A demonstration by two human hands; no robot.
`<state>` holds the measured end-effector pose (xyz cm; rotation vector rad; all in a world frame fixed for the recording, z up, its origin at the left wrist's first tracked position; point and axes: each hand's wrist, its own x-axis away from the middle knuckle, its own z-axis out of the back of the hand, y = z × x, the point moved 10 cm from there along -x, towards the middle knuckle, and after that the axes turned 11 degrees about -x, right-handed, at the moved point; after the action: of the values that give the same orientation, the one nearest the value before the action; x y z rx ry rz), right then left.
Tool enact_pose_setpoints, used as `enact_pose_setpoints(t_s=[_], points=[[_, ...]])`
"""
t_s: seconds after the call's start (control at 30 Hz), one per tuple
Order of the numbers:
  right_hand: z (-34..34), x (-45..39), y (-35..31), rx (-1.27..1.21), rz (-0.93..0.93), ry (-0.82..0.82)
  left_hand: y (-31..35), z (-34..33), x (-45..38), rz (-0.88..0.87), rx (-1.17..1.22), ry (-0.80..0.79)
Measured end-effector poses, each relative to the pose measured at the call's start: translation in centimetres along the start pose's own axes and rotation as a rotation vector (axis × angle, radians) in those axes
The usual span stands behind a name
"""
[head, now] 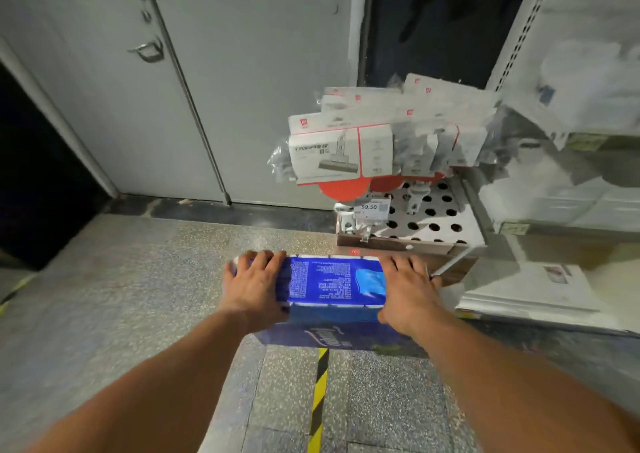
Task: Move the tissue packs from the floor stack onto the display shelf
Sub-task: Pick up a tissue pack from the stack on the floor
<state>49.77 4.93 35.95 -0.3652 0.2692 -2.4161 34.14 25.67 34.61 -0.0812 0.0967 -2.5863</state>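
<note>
A blue tissue pack point(332, 283) with white print is held in the air in front of me, above the floor. My left hand point(254, 284) grips its left end with fingers curled over the top edge. My right hand point(410, 290) grips its right end the same way. The display shelf point(540, 300) stands at the right, with white packs on its low board and blurred white goods on the levels above. The floor stack is not in view.
A cardboard stand point(415, 224) with a perforated top holds boxed mops point(341, 153) and a 59.50 price tag point(370, 207), just beyond the pack. Grey double doors point(180, 89) fill the back. A yellow-black stripe point(320, 383) runs along the speckled floor.
</note>
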Motion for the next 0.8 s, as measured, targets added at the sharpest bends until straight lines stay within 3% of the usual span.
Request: enact_pose_setpoints(t_s=[0.23, 0.5, 0.8], points=[[7.0, 9.4, -4.5, 0.003, 0.103, 0.032, -1.4, 9.6, 10.1, 0.075, -0.017, 0.041], [8.4, 12.1, -10.3, 0.038, 0.165, 0.039, -5.8, 12.6, 15.1, 0.129, 0.002, 0.073], [9.1, 13.8, -21.3, 0.015, 0.275, 0.050, -15.5, 15.5, 19.7, 0.227, 0.018, 0.126]])
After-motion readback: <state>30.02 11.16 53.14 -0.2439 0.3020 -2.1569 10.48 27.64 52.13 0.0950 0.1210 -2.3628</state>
